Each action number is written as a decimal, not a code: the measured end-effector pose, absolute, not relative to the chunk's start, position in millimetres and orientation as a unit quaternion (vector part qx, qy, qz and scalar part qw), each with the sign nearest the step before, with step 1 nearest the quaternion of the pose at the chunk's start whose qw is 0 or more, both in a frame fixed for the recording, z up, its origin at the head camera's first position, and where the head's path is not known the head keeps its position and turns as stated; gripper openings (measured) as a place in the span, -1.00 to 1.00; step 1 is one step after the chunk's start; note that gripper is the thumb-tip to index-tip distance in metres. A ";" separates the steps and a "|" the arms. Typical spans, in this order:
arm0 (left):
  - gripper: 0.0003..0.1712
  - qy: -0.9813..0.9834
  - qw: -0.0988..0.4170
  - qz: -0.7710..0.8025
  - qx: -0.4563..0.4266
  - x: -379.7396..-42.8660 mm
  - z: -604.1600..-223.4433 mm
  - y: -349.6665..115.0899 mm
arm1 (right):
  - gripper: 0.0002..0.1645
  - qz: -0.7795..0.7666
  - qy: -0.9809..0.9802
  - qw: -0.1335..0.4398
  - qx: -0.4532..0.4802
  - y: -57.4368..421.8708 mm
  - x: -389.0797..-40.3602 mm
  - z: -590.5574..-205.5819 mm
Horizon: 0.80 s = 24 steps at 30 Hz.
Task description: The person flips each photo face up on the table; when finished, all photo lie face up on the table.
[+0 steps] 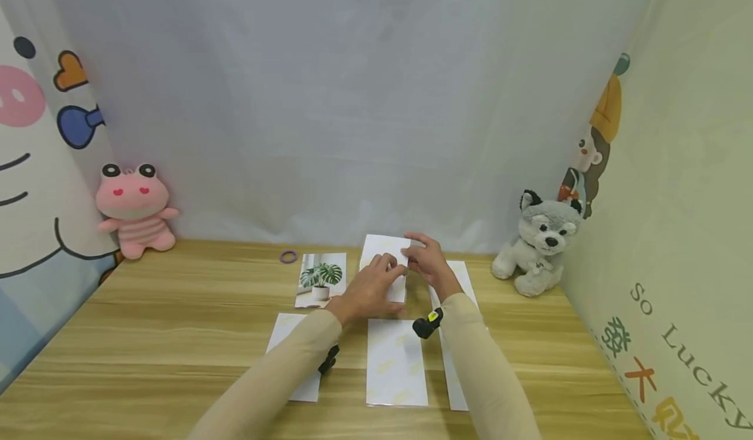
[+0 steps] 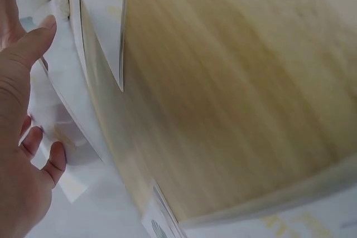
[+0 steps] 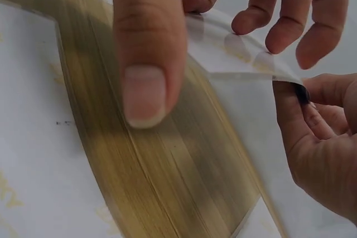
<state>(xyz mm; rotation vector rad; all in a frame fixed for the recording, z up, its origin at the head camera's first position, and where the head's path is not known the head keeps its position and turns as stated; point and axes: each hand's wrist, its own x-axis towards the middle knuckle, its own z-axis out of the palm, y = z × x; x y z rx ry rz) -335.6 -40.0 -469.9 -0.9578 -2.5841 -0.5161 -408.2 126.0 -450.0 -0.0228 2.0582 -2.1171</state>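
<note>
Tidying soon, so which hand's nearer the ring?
Left. The left hand is right of the ring, beyond the plant picture; the right hand is farther right, pinching a white card.

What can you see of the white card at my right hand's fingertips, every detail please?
The white card is rectangular, looks like glossy paper or thin board, and has faint yellow marks on its upper face. It lies toward the back of the wooden table, right of the plant picture. The right hand pinches its slightly bent right edge, where something dark, perhaps its underside, shows. The left hand is over its face.
</note>
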 end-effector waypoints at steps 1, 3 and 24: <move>-0.26 -0.908 0.166 -0.184 -0.339 -334.9 -468.9 -40.3 | -0.39 -0.715 0.693 0.096 -0.007 125.4 -408.2 -449.7; -0.27 -0.907 0.163 -0.183 -0.344 -334.1 -468.2 -41.5 | -0.39 -0.716 0.691 0.099 -0.002 124.7 -408.1 -448.9; -0.60 -0.858 0.287 -0.221 -0.365 -331.4 -466.3 -50.5 | -0.40 -0.797 0.598 0.086 0.012 128.4 -407.7 -443.6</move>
